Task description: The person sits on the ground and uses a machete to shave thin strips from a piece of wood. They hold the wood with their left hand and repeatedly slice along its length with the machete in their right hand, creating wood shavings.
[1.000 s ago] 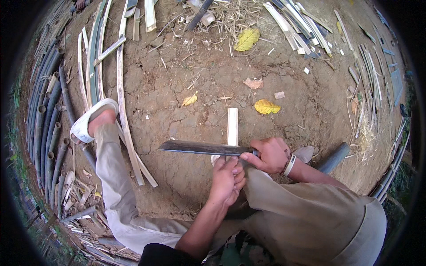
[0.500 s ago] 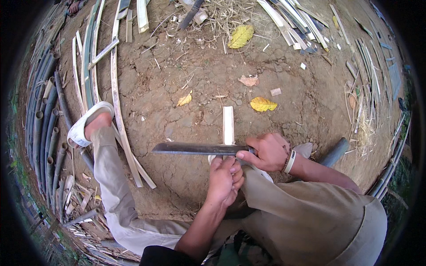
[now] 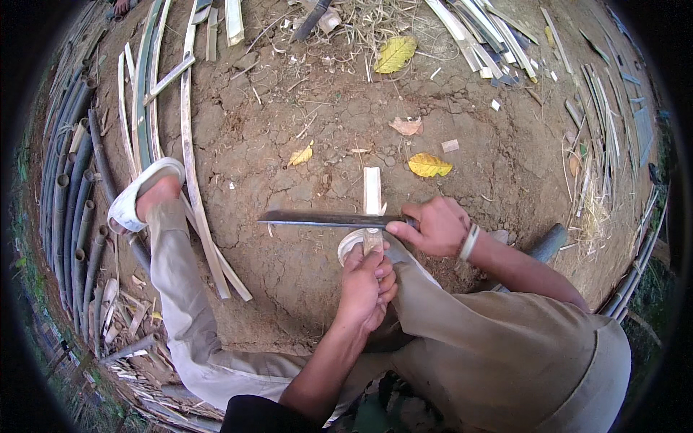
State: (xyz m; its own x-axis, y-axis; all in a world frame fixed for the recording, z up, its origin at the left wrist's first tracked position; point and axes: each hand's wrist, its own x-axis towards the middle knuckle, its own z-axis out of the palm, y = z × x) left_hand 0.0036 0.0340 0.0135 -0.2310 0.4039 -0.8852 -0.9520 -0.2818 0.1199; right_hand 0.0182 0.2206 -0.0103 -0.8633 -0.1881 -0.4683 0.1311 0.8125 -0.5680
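My right hand (image 3: pixel 435 227) is clenched around the handle of a long knife (image 3: pixel 325 219), thumb pressed forward toward the blade, while my left hand (image 3: pixel 368 281) pinches the near end of a pale bamboo strip (image 3: pixel 372 189) between thumb and curled fingers. The strip points away from me over bare ground, and the dark blade lies across it, just ahead of my left thumb, its tip reaching out to the left. A thin sliver (image 3: pixel 383 208) stands off the strip's right side beside the blade. A light-coloured band (image 3: pixel 469 242) circles my right wrist.

Just below the blade, a white shoe (image 3: pixel 349 247) shows partly behind my left hand and the bent knee of my tan trousers (image 3: pixel 498 346). My other leg stretches left, ending in a white sandal (image 3: pixel 137 200) near long split lengths (image 3: pixel 189 137) on the cracked brown soil. To the right of the knee, a thick grey-green tube (image 3: pixel 547 244) lies beyond my forearm. Yellow leaves (image 3: pixel 429 164) dot the ground ahead; farther out are tangled shavings (image 3: pixel 368 32), a pile of cut strips (image 3: pixel 491 43) and, at far left, stacked dark poles (image 3: pixel 61 209).
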